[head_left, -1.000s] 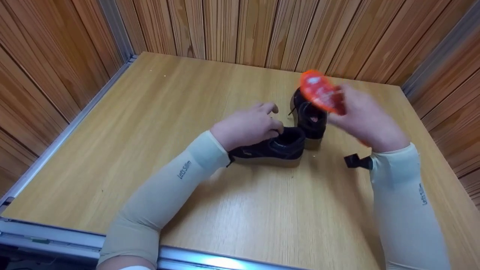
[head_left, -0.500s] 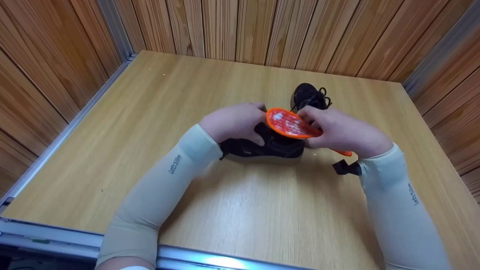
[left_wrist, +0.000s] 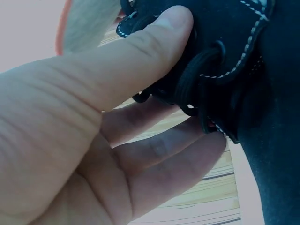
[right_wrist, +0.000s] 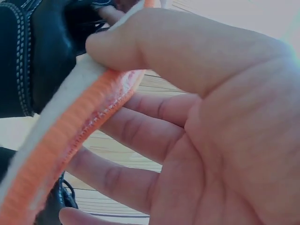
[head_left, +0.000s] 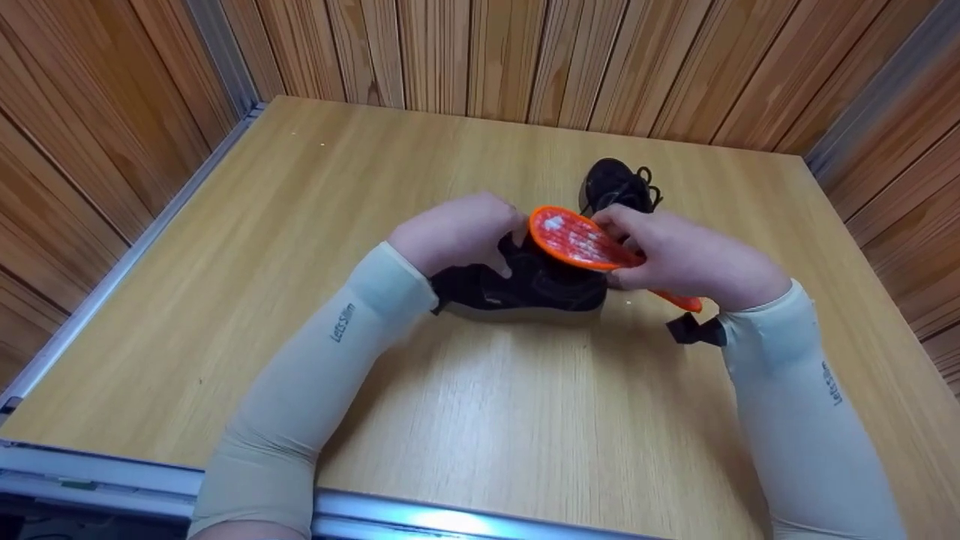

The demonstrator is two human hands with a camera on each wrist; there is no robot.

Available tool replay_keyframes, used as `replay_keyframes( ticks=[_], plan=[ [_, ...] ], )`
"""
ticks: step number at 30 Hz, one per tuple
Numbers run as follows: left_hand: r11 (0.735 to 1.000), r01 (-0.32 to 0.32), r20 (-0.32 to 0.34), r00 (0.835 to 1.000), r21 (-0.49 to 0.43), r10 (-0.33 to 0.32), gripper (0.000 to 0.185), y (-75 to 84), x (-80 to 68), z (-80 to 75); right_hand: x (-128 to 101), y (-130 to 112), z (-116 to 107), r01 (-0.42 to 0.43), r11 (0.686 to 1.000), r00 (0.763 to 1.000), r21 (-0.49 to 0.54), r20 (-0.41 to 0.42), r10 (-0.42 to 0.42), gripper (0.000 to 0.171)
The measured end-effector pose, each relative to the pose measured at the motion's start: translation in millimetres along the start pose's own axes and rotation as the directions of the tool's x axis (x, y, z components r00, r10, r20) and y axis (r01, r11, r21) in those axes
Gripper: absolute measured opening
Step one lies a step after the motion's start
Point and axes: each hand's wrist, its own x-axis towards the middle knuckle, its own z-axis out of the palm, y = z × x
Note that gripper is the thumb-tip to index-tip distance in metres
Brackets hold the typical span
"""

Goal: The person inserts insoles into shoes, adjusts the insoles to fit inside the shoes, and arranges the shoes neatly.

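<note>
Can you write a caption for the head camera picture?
Right hand holds an orange insole over a black shoe.

Head view looks down; both wrist views closely share the shoe (head_left: 525, 289).

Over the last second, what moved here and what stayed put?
The right hand brought the orange insole down from above the far shoe to the near shoe. The left hand closed its grip on that shoe's laced front. Both shoes and the table stayed put.
</note>
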Motion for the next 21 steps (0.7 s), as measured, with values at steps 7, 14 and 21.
replay_keyframes(
  ticks=[7,14,21],
  plan=[
    [0.999,0.008,-0.015,1.000,0.036,-0.007,0.034,5.1,-1.0,0.1,-13.5,-1.6,-12.9,-0.001,0.984,0.993,-0.178,-0.116,-0.020,0.071],
    [0.998,0.030,-0.001,1.000,0.050,-0.030,0.033,6.5,-1.6,0.7,-24.1,-4.3,-16.1,-0.078,0.949,0.990,-0.307,-0.137,0.037,0.062],
    [0.998,0.045,0.008,0.999,0.036,-0.045,0.031,7.2,-1.9,0.6,-25.3,-19.4,-5.3,-0.156,0.909,0.984,-0.387,-0.142,0.108,0.055]
  ],
)
